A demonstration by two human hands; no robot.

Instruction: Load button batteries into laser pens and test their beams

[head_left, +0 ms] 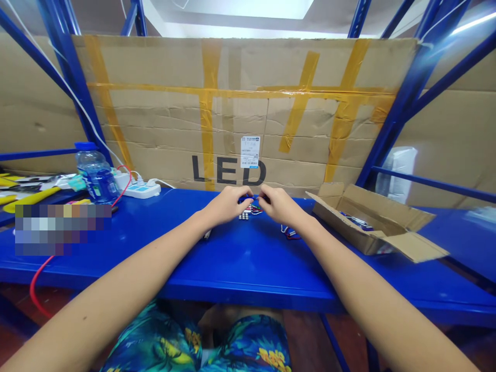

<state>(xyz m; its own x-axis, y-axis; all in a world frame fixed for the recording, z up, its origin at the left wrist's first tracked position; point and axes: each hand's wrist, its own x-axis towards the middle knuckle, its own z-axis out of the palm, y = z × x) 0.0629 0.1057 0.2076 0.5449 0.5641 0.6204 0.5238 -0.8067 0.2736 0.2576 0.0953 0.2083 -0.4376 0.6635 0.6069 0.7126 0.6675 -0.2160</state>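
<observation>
My left hand [231, 203] and my right hand [276, 203] are close together over the far middle of the blue table [240, 263]. Each has its fingers pinched around a small item between them, too small to name. Just below the fingertips lie small silvery pieces [244, 216] in a cluster and thin colored wires [256, 209]. Red, white and dark wires [290, 232] rest beside my right wrist. A small pale object [207, 234] shows partly behind my left wrist.
At the right sits an open cardboard box [372, 237] with metallic items inside. A plastic bottle [95, 173], white power strip [140, 190] and yellow-handled tools [33, 199] are at the left. A large cardboard sheet [166, 129] stands behind the table between blue posts.
</observation>
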